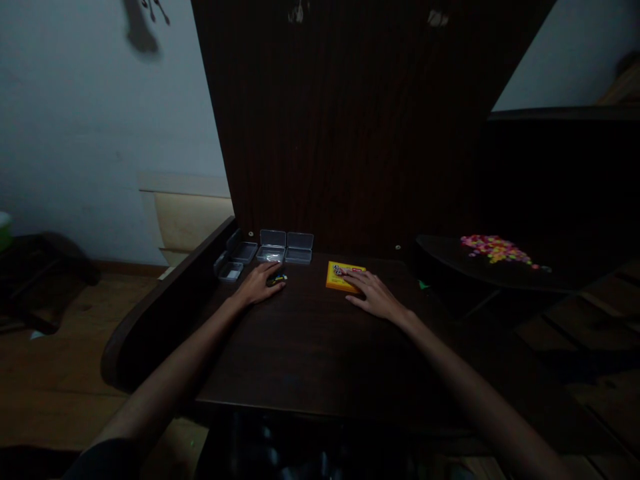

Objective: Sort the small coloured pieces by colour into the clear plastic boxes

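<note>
My left hand (257, 283) rests on the dark wooden desk (290, 353), thumb and fingers apart. Between them lies a small dark item with yellow and blue bits (279, 277); the hand partly covers it, so its kind is unclear. My right hand (373, 295) lies with fingers stretched over a flat yellow box (334, 281) that has dark and red print on top. Just beyond my left hand stand several small clear plastic cases with raised lids, among them one case (299, 255) at the right of the row.
A dark upright panel (340, 133) closes off the desk's back, and a raised side edge (165, 300) bounds its left. On a dark shelf at the right lies a pile of colourful small pieces (495, 250). A green scrap (423, 285) is near the desk's right side.
</note>
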Tool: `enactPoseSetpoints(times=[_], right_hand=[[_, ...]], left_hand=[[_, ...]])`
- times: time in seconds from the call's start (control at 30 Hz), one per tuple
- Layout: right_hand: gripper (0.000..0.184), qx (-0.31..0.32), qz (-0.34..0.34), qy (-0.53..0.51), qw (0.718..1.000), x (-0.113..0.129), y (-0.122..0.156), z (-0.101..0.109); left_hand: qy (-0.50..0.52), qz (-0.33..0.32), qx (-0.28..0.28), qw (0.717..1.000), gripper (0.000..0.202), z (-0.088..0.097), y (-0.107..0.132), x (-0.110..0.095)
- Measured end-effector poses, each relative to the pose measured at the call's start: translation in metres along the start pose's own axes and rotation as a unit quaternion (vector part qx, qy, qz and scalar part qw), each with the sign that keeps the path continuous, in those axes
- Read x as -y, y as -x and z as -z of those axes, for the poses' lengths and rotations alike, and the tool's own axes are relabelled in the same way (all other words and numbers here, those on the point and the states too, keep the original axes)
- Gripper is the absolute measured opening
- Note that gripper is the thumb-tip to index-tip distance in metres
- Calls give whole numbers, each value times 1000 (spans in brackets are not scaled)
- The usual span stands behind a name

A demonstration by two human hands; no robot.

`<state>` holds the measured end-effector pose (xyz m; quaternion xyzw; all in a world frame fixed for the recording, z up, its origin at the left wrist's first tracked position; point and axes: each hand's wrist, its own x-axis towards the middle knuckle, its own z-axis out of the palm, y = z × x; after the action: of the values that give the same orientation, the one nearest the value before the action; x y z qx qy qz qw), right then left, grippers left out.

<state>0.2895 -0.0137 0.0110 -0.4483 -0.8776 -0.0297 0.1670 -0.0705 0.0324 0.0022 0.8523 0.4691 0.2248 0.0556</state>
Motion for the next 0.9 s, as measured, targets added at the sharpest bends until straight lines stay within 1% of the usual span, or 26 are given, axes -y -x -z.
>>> enactPoseSetpoints(times=[0.07,0.13,0.2,0.27,0.37,0.53,0.63,0.77,0.9], right_hand=[[65,4,-27,-20,999,-9,-3,-1],[75,15,-75,-39,996,-21,-6,-5],[86,37,-111,-62,991,-33,-10,-10],[89,52,-125,-88,987,-42,-12,-12],[87,54,-124,-114,984,-47,-15,-11],[81,45,-138,-131,981,-41,-18,-2],[77,47,-157,-151,975,-35,-19,5],[74,44,-184,-163,968,-28,-19,14],[64,17,-221,-180,958,-23,-20,21]], left_hand=[[-9,-16,38,999,64,0,-3,-2],[-9,-28,72,997,61,-1,-5,-2],[-2,-30,90,996,58,-1,-6,-2],[3,-31,93,995,56,-1,-5,-1],[4,-36,89,995,55,0,-3,-1],[23,-52,89,994,54,1,-2,-2],[33,-56,89,994,51,2,-1,-2],[48,-51,73,995,50,3,0,-3],[45,-29,53,997,48,1,1,-5]])
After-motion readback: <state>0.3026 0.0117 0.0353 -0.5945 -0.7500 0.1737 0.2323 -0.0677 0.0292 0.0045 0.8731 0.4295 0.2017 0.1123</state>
